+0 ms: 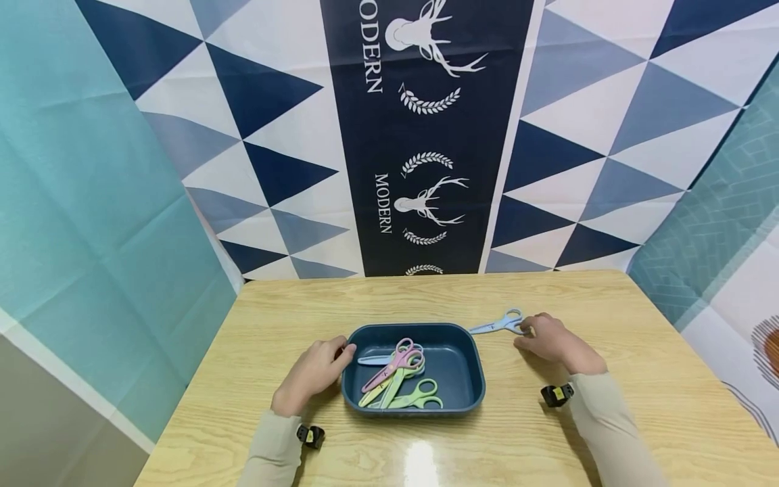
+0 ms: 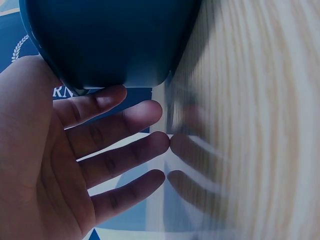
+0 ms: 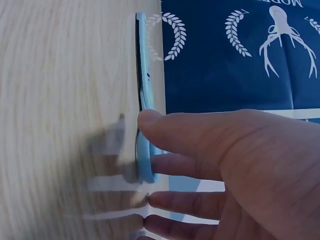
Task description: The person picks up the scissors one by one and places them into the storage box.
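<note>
A dark blue rectangular tray (image 1: 453, 329) stands on the table. In it lie several scissors, among them pink scissors (image 1: 391, 368) and green scissors (image 1: 417, 397). My left hand (image 1: 316, 368) holds the tray's left rim: the thumb laps over it, and the index finger (image 2: 107, 100) is against the outer wall. The other fingers extend below, their tips by the tabletop. Right of the tray's far corner, pale blue scissors (image 1: 499, 325) point their blades toward it. My right hand (image 1: 550, 339) pinches their handle (image 3: 144, 160) between thumb and index finger; the remaining fingers reach down to the table.
The light wooden table (image 1: 420, 297) ends at a patterned cloth (image 1: 426, 135) with triangles and deer heads. A teal cloth (image 1: 109, 203) hangs on the left. Both wrists carry small black cameras.
</note>
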Demonstrator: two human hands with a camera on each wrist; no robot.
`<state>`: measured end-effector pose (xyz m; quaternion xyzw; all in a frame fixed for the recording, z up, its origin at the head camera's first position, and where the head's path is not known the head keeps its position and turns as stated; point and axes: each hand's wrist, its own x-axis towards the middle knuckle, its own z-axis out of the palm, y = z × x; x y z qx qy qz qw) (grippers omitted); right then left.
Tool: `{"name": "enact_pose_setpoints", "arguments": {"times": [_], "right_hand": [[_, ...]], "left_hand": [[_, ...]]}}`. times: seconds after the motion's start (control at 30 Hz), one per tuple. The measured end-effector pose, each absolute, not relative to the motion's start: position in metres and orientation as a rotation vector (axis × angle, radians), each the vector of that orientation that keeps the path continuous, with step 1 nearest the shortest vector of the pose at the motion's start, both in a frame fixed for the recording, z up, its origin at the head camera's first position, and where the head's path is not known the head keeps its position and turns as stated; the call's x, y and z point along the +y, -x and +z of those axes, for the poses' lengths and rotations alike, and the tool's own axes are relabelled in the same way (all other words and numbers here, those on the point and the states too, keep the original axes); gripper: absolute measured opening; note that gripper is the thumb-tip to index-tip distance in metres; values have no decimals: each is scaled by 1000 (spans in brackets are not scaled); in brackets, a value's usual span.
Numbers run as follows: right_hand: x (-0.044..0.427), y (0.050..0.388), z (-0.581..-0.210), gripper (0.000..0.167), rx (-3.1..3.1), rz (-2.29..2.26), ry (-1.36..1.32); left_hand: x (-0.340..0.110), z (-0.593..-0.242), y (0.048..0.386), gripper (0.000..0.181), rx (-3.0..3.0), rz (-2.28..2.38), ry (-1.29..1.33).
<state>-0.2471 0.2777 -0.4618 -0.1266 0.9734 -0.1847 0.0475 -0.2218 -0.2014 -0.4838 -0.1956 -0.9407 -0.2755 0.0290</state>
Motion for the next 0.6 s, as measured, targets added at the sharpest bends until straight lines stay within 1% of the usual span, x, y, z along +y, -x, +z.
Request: {"name": "enact_pose_setpoints", "arguments": {"times": [0.1, 0.2, 0.47, 0.6], "right_hand": [[280, 247, -460, 36, 2960, -605, 406], [280, 250, -459, 37, 2982, -647, 427], [280, 261, -467, 57, 3073, -779, 527], [282, 266, -476, 62, 3037, -851, 565]], "left_hand": [[-202, -485, 222, 32, -2901, -855, 600], [-203, -485, 222, 32, -2897, -858, 600], [-202, -485, 223, 30, -2910, -843, 586], [-202, -485, 222, 30, -2912, -840, 589]]}}
